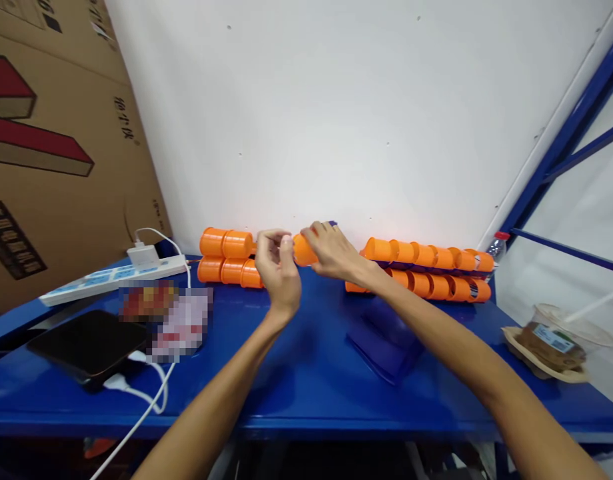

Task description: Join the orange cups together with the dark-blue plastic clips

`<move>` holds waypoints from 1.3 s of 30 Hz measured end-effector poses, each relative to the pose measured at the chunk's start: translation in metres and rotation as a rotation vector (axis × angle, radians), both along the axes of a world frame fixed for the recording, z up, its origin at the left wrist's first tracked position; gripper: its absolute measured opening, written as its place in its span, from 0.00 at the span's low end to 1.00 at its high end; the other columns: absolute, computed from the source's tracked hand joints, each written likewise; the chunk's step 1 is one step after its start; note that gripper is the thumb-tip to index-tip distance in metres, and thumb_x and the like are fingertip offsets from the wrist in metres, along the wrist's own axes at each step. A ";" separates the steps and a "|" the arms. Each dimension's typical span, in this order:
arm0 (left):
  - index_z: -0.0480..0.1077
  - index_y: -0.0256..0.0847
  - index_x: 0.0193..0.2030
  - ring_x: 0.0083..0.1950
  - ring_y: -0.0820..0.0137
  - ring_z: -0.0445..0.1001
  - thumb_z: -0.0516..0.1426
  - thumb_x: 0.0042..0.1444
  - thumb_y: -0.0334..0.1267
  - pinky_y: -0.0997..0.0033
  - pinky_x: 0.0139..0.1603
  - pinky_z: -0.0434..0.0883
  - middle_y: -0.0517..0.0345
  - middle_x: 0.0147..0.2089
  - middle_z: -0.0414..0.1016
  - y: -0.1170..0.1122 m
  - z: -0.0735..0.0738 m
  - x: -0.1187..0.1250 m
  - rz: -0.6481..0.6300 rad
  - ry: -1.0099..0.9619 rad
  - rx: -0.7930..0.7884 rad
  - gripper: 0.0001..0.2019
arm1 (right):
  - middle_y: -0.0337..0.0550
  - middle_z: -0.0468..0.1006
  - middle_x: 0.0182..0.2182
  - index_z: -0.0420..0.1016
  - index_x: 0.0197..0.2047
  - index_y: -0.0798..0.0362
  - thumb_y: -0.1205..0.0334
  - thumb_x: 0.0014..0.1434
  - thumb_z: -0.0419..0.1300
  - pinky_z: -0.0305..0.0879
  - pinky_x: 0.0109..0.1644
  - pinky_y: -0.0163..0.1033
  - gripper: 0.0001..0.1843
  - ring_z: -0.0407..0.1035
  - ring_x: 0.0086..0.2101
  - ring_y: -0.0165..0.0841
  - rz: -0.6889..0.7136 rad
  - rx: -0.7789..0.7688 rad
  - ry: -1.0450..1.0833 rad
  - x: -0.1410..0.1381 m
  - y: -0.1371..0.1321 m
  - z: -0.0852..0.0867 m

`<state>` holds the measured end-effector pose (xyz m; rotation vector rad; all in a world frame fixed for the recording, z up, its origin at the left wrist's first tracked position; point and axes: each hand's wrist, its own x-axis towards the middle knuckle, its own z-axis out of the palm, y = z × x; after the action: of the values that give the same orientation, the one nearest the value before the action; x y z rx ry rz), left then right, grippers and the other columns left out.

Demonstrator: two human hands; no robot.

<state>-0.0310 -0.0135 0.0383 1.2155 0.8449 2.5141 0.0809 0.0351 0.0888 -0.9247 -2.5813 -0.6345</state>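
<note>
Over the middle of the blue table (311, 387), my right hand (331, 250) is closed around an orange plastic cup (302, 251), palm down. A bit of dark blue material (332, 223) shows just behind its fingers. My left hand (279, 270) is right beside the cup, fingers curled toward the thumb; whatever lies inside them is hidden. Left of it, orange cups (221, 270) lie on their sides in two stacked rows. To the right, two more rows of orange cups (420, 255) lie sideways, with dark blue showing between them.
A dark blue folded sheet (386, 340) lies under my right forearm. At left are a power strip (111, 275), a black device (89, 343) with white cables and blurred packets (184, 323). A drink cup (554, 340) with straw and a bottle (497, 247) stand at right. A white wall (306, 113) rises behind.
</note>
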 end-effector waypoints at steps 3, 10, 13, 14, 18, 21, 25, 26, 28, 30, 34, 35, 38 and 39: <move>0.66 0.43 0.44 0.41 0.69 0.75 0.62 0.60 0.41 0.70 0.46 0.71 0.58 0.40 0.73 0.014 -0.001 -0.008 -0.162 -0.044 -0.270 0.10 | 0.61 0.75 0.50 0.73 0.54 0.62 0.72 0.59 0.62 0.64 0.54 0.52 0.19 0.66 0.51 0.48 -0.005 0.185 -0.307 0.021 -0.038 -0.009; 0.72 0.40 0.39 0.34 0.63 0.79 0.70 0.47 0.55 0.67 0.36 0.74 0.55 0.32 0.77 0.019 -0.010 0.001 -0.680 0.061 -0.716 0.23 | 0.56 0.79 0.47 0.79 0.50 0.60 0.72 0.68 0.53 0.64 0.56 0.50 0.14 0.70 0.51 0.45 0.163 0.271 -0.432 0.020 -0.082 -0.050; 0.71 0.40 0.31 0.26 0.64 0.76 0.71 0.45 0.53 0.68 0.27 0.72 0.57 0.25 0.75 0.019 -0.015 0.004 -0.754 0.019 -0.807 0.21 | 0.54 0.80 0.47 0.80 0.49 0.58 0.69 0.64 0.60 0.65 0.55 0.49 0.11 0.70 0.50 0.45 0.306 0.065 -0.376 0.026 -0.082 -0.042; 0.71 0.40 0.30 0.24 0.66 0.75 0.72 0.45 0.51 0.69 0.26 0.71 0.58 0.23 0.74 0.020 -0.016 0.004 -0.755 -0.012 -0.787 0.20 | 0.53 0.80 0.46 0.80 0.47 0.56 0.68 0.63 0.62 0.65 0.54 0.48 0.10 0.71 0.50 0.44 0.348 -0.039 -0.323 0.032 -0.080 -0.034; 0.72 0.37 0.31 0.25 0.68 0.76 0.70 0.50 0.46 0.71 0.28 0.74 0.55 0.25 0.76 0.023 -0.018 0.002 -0.800 -0.188 -0.701 0.16 | 0.48 0.82 0.42 0.80 0.43 0.55 0.65 0.65 0.62 0.65 0.47 0.39 0.06 0.73 0.43 0.36 0.152 -0.314 0.144 0.070 -0.068 0.001; 0.72 0.35 0.33 0.29 0.66 0.80 0.67 0.55 0.43 0.67 0.35 0.78 0.52 0.28 0.77 0.023 -0.016 0.002 -0.816 -0.323 -0.738 0.13 | 0.48 0.81 0.33 0.80 0.36 0.56 0.63 0.64 0.61 0.60 0.38 0.38 0.08 0.74 0.35 0.37 -0.275 -0.394 0.056 0.100 -0.059 0.007; 0.72 0.35 0.34 0.31 0.66 0.80 0.67 0.57 0.43 0.68 0.37 0.79 0.52 0.29 0.77 0.018 -0.014 0.006 -0.801 -0.342 -0.724 0.13 | 0.55 0.83 0.37 0.82 0.38 0.56 0.58 0.62 0.64 0.61 0.39 0.40 0.10 0.77 0.40 0.43 -0.565 -0.401 -0.137 0.128 -0.050 -0.011; 0.72 0.34 0.34 0.31 0.66 0.80 0.67 0.57 0.44 0.67 0.37 0.79 0.51 0.29 0.77 0.016 -0.013 0.008 -0.806 -0.325 -0.726 0.14 | 0.55 0.83 0.37 0.82 0.39 0.56 0.56 0.62 0.64 0.62 0.39 0.40 0.11 0.77 0.40 0.44 -0.597 -0.403 -0.132 0.133 -0.048 -0.016; 0.72 0.34 0.34 0.31 0.65 0.80 0.65 0.60 0.46 0.66 0.36 0.79 0.49 0.30 0.78 0.013 -0.013 0.010 -0.824 -0.292 -0.743 0.15 | 0.52 0.83 0.34 0.82 0.37 0.54 0.51 0.60 0.67 0.62 0.37 0.40 0.14 0.77 0.36 0.43 -0.623 -0.507 -0.132 0.143 -0.043 -0.025; 0.72 0.34 0.35 0.31 0.65 0.80 0.63 0.62 0.46 0.65 0.36 0.79 0.47 0.32 0.79 0.011 -0.013 0.012 -0.843 -0.274 -0.767 0.15 | 0.45 0.80 0.26 0.80 0.31 0.53 0.50 0.58 0.68 0.59 0.33 0.39 0.14 0.75 0.29 0.38 -0.627 -0.697 -0.149 0.150 -0.039 -0.031; 0.72 0.34 0.36 0.30 0.64 0.80 0.61 0.64 0.46 0.64 0.35 0.80 0.44 0.33 0.80 0.009 -0.014 0.014 -0.905 -0.291 -0.837 0.15 | 0.38 0.74 0.20 0.74 0.23 0.52 0.58 0.61 0.65 0.54 0.30 0.37 0.16 0.68 0.23 0.31 -0.563 -0.789 -0.149 0.157 -0.035 -0.034; 0.72 0.33 0.36 0.30 0.63 0.80 0.61 0.64 0.46 0.63 0.35 0.80 0.43 0.34 0.80 0.009 -0.014 0.015 -0.920 -0.294 -0.856 0.15 | 0.38 0.74 0.20 0.74 0.22 0.52 0.60 0.61 0.64 0.52 0.30 0.37 0.16 0.67 0.24 0.31 -0.530 -0.750 -0.136 0.158 -0.035 -0.033; 0.73 0.33 0.37 0.31 0.61 0.80 0.62 0.62 0.47 0.62 0.35 0.80 0.41 0.34 0.80 0.008 -0.014 0.016 -0.938 -0.284 -0.891 0.16 | 0.38 0.75 0.23 0.76 0.24 0.53 0.62 0.62 0.63 0.50 0.31 0.37 0.14 0.65 0.26 0.30 -0.430 -0.640 -0.035 0.160 -0.035 -0.028; 0.73 0.34 0.37 0.31 0.61 0.80 0.63 0.61 0.47 0.61 0.35 0.80 0.42 0.34 0.80 0.008 -0.015 0.017 -0.936 -0.279 -0.894 0.15 | 0.38 0.76 0.24 0.77 0.26 0.53 0.62 0.62 0.63 0.50 0.31 0.37 0.12 0.66 0.26 0.30 -0.401 -0.608 0.023 0.159 -0.035 -0.027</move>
<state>-0.0141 -0.0053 0.0236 0.6630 0.8752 1.2649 0.2395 -0.0002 0.0617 -1.6458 -2.6209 0.1022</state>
